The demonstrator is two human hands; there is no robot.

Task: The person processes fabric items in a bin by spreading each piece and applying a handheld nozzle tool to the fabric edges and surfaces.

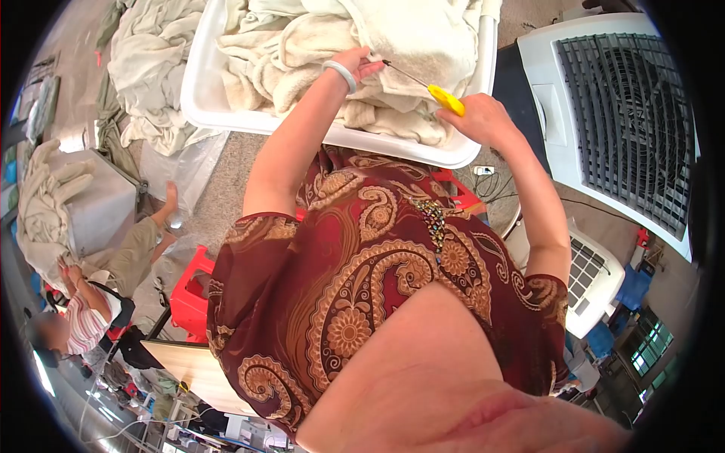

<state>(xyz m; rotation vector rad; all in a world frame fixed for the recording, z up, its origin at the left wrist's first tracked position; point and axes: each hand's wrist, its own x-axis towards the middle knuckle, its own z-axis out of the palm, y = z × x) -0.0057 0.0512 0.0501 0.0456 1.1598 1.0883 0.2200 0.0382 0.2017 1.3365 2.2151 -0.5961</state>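
My right hand [482, 121] is closed round the yellow handle of a thin-shafted tool [445, 100]. Its slim metal shaft points up and left, ending in a dark tip close to the fingers of my left hand [357, 66]. With a pale band on its wrist, that left hand pinches a fold of cream cloth [415, 41]. What exactly the tip touches is too small to make out. The soft, fleecy cloth lies heaped in a white plastic tub [340, 136] directly in front of me.
To the right stands a large fan unit with a dark grille [623, 98]. More pale cloth [155, 64] is piled on the floor at left, near a red stool [192, 294]. Further left, another person [94, 306] sits by a cloth-draped box [102, 200].
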